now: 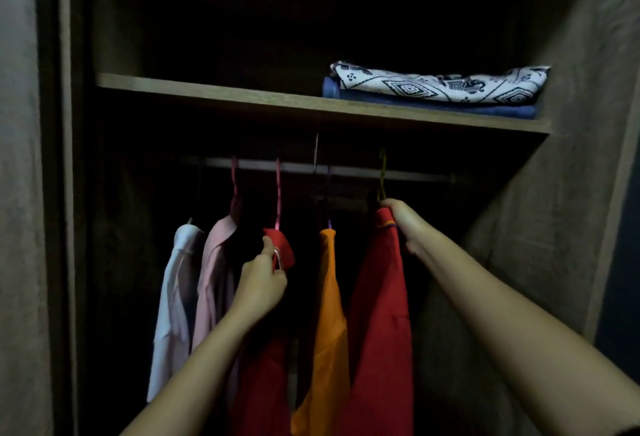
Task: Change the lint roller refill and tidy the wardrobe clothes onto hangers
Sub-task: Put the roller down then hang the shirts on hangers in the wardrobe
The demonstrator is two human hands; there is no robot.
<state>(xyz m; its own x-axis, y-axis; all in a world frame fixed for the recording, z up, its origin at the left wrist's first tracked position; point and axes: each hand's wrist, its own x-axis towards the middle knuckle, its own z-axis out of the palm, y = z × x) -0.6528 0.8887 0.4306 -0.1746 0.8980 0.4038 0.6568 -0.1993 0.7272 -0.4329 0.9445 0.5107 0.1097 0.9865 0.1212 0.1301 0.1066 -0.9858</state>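
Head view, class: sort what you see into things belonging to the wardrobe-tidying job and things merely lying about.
In the job: left hand gripping the left red garment; right hand holding the right red garment; orange garment; pink hanger; rail.
Lying about: patterned cloth and blue cloth, folded on the shelf.

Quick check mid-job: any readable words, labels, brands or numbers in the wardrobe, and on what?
None readable.
Patterned cloth on the shelf: geometric motifs only, no letters.
Left red garment in the left hand, right red garment in the right hand: no label visible.
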